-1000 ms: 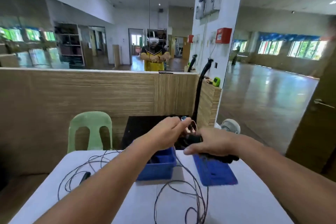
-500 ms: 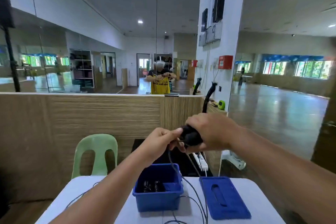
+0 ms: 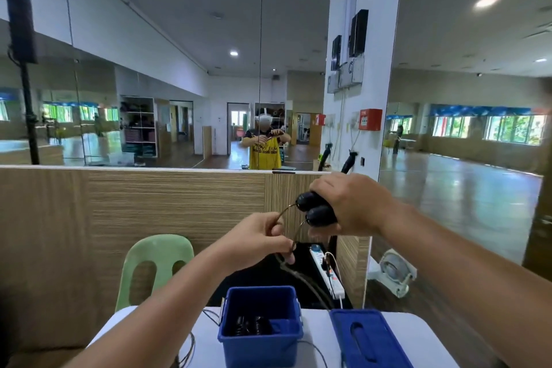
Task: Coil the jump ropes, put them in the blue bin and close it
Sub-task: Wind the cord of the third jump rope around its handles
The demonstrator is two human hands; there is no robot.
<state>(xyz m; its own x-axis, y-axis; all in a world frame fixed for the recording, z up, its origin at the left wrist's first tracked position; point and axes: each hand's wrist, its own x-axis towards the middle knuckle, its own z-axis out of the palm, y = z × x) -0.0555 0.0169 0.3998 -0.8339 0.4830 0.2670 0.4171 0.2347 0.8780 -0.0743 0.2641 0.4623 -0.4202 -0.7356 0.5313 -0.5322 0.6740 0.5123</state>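
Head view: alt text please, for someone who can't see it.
A person's right grip holds up two black rope handles, the left grip pinching their cords. Below, the open blue bin contains dark coils; its lid lies alongside.

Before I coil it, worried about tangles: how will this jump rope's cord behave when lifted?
Probably floppy: the cord droops from the left hand toward the table. Likely light: a pinch holds it. Its rounded handles might roll.

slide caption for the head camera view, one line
Right hand holds both black jump rope handles while the left hand pinches the cord above the open blue bin, lid lying beside it.
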